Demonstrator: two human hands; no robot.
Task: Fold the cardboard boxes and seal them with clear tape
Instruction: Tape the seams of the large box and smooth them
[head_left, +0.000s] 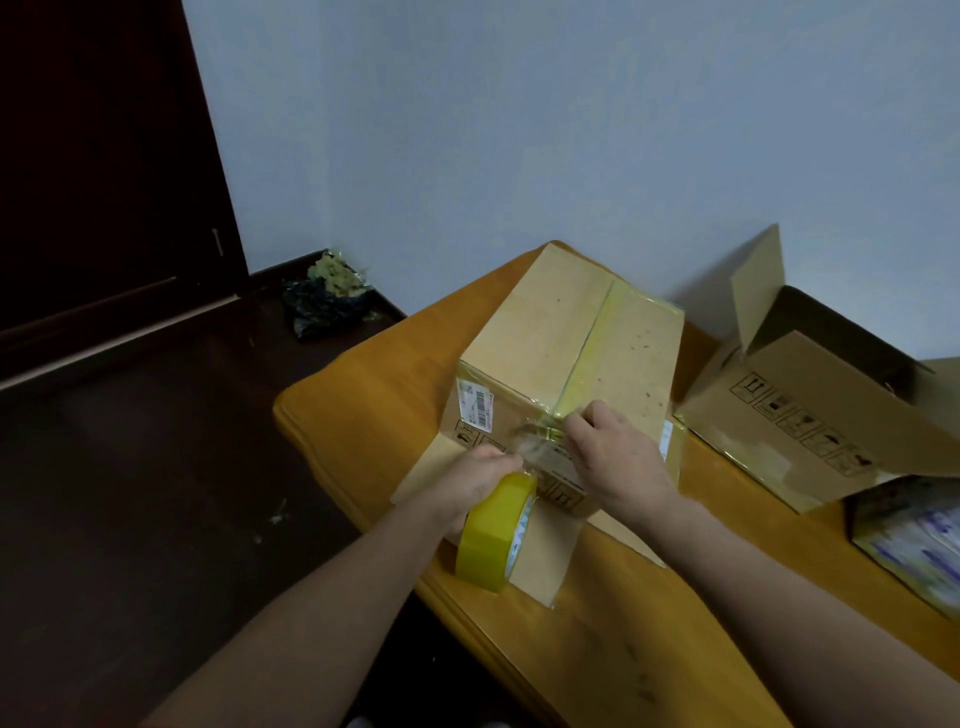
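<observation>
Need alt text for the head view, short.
A person tapes a cardboard box on a wooden table: the left hand holds a yellowish tape roll, and the right hand meets the stretched strip at the box's near edge. An open box sits to the right.

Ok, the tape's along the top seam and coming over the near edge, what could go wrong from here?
1. The loose tape between the roll and the box looks wrinkled; it may go down creased or stick to itself.
2. The box's bottom flaps lie splayed on the table, so pulling with the left hand might slide it; only the right hand steadies it.
</observation>
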